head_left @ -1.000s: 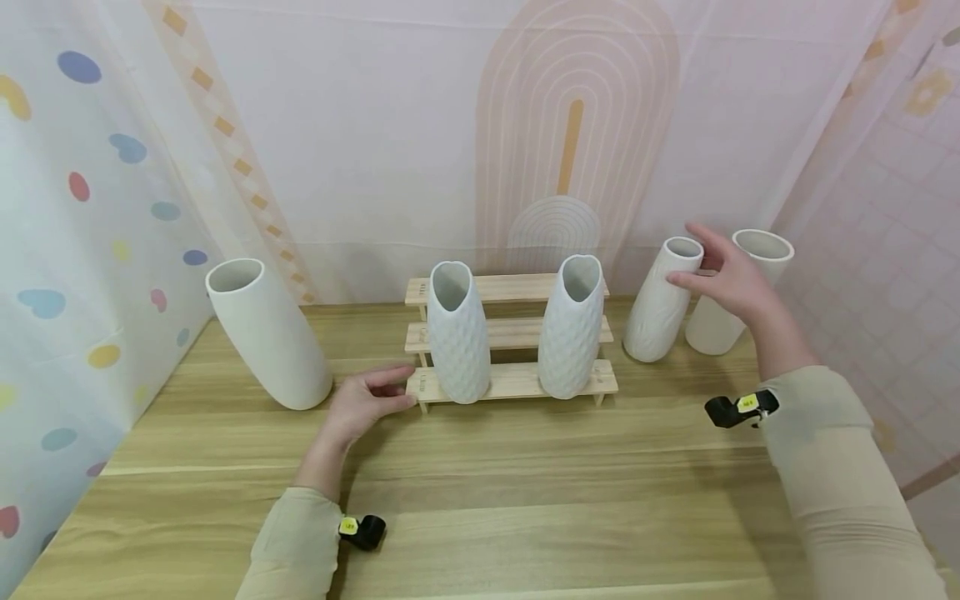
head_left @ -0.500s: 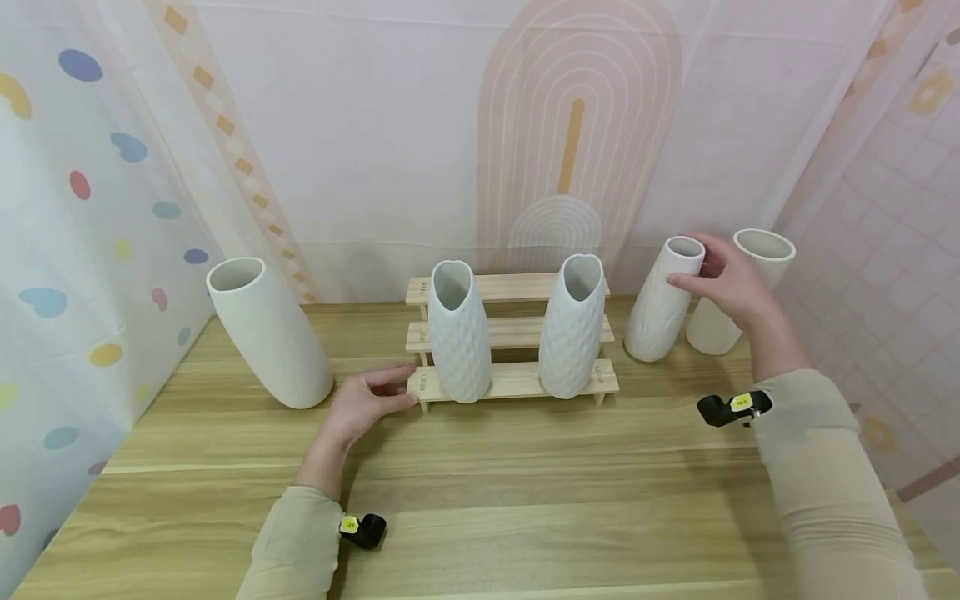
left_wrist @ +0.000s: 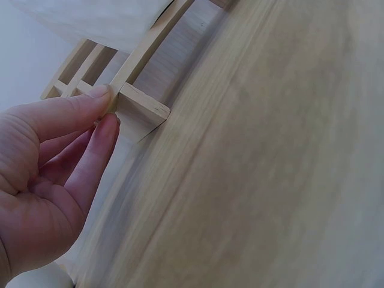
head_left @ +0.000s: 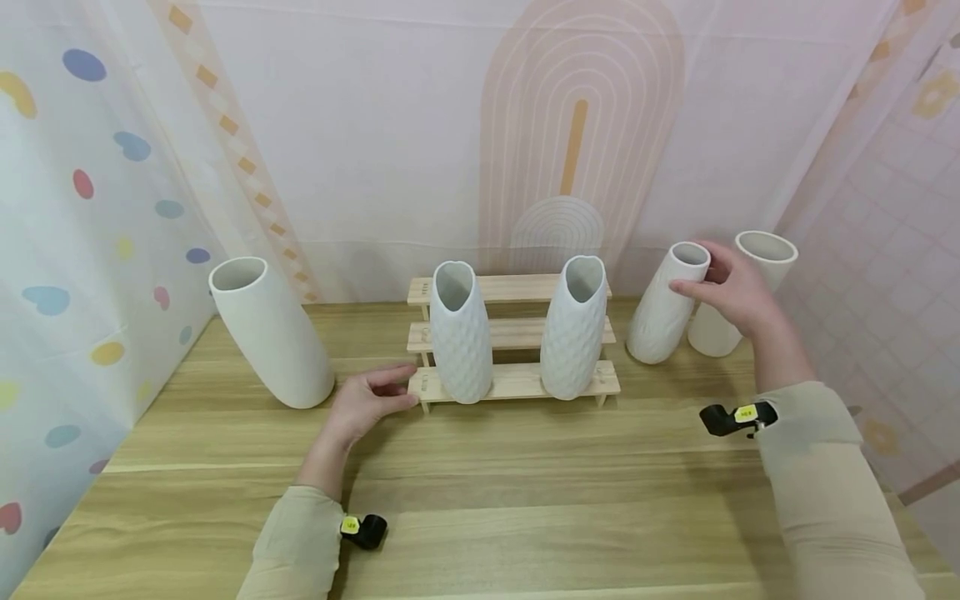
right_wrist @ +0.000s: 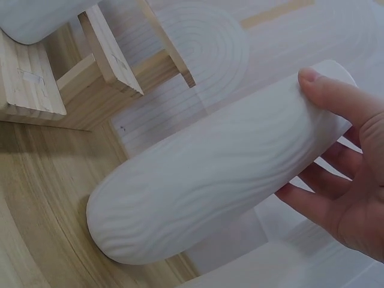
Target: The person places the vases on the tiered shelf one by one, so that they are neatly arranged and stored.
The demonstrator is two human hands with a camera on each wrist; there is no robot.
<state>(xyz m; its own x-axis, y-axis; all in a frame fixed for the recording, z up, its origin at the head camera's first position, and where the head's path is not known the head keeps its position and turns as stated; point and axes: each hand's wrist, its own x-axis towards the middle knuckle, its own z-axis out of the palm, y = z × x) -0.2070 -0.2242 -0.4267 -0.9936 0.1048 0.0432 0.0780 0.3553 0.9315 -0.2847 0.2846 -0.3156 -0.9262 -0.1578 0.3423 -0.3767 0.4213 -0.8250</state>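
Note:
My right hand [head_left: 738, 292] grips a white vase [head_left: 663, 312] near its rim, thumb on the front and fingers round the back. In the right wrist view the vase [right_wrist: 222, 168] shows wavy ridges, and its base appears to rest on the wooden table. A three-step wooden stand [head_left: 513, 379] is in the middle; my left hand [head_left: 363, 404] pinches the left end of its lowest board between thumb and fingers, which the left wrist view shows closely. Two white vases with dimpled sides and notched rims, the left one [head_left: 461, 350] and the right one [head_left: 573, 342], stand on the lowest board.
A tall smooth white vase [head_left: 273, 342] stands on the table left of the stand. Behind my right hand is another wide-mouthed white vase [head_left: 720, 329], partly covered by the hand. A patterned cloth [head_left: 375, 150] hangs along the back, with others at both sides.
My right hand's raised fingers have come down and curled round the vase's upper part. That vase has shifted very slightly. My left hand stays on the stand.

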